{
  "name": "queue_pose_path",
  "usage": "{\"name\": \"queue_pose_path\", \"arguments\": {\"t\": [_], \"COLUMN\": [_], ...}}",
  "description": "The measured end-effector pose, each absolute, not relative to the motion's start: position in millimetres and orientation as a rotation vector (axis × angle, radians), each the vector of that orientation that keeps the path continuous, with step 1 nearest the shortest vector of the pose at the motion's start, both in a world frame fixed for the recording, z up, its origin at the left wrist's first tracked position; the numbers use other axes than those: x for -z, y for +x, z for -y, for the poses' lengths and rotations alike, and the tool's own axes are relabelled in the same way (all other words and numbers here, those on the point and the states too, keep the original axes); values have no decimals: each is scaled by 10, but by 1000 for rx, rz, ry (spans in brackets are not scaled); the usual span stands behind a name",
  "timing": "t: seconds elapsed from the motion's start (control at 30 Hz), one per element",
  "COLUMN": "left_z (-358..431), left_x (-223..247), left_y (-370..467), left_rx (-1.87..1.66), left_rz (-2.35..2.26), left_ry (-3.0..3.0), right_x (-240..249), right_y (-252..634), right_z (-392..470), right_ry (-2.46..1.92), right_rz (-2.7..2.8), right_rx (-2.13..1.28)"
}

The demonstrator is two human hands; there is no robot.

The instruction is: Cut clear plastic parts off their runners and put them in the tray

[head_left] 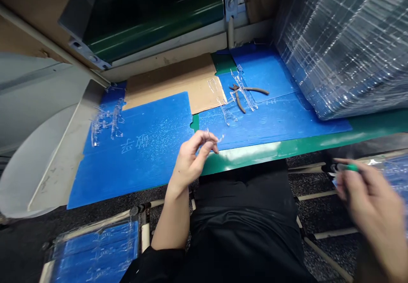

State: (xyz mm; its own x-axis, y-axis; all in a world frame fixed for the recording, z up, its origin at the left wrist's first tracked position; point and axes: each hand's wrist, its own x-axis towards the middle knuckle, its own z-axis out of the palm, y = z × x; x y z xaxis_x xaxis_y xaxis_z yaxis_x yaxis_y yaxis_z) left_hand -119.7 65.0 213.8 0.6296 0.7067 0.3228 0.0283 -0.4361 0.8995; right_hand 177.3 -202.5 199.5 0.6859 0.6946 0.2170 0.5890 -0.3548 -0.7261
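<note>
Workstation seen from its near side, described from left to right. At the far left, a tangle of clear plastic framework (pixel 116 119) lies on a blue sheet (pixel 153 147) bearing chalk-like characters; below the near edge, a low rack holds a clear-covered blue tray (pixel 105 253). Brown cardboard (pixel 172 79) spans the rear. Near the middle, the person's left hand (pixel 193 157) is raised at the front edge of the green worktop (pixel 248 157), its thumb and fingers pinching a small clear piece (pixel 222 138), which projects rightward from the fingertips, towards the opposite hand. Beyond this grip and somewhat to the right rest further clear moldings (pixel 250 98), the longest running obliquely from the rear towards the front right, beside and partly across a pair of pliers (pixel 259 90). The pliers' handles spread to the right and towards the near edge, and their head points left; the left hand is the nearer of the two. At the right rear stands a large stack of transparent trays (pixel 350 49). In front of it, outside the worktop's edge, the blurred right hand (pixel 371 191) is closed around a green-marked object (pixel 352 167), well apart from the left; its exact kind cannot be told.
</note>
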Motion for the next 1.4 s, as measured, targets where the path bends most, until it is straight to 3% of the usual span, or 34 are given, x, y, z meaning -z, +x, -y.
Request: {"name": "queue_pose_path", "arguments": {"t": [0.1,0.2,0.43,0.87,1.17,1.4], "left_z": [-450,-347,-291,-281,-232,-25], "left_x": [-2151,-2131,-2018,-1996,-2024,-2081], "left_y": [-1225,-1248,-1336,-1336,-1324,-1275], "left_rx": [-894,-987,-1156,-1208,-1197,-1053], "left_rz": [-480,-402,-436,-451,-469,-455], "left_ry": [2063,2261,2385,2526,2518,2127], "right_x": [-2031,-2244,-2485,-2486,-2507,-2363], "right_y": [1415,1085,789,716,724,855], "right_z": [1588,1256,1114,1171,1155,1013], "right_ry": [-1881,-1661,-1654,-1724,-1786,-1862], "right_rz": [1291,1595,1942,1934,1948,1833], "right_rx": [-306,-244,-164,-262,-77,-151]}}
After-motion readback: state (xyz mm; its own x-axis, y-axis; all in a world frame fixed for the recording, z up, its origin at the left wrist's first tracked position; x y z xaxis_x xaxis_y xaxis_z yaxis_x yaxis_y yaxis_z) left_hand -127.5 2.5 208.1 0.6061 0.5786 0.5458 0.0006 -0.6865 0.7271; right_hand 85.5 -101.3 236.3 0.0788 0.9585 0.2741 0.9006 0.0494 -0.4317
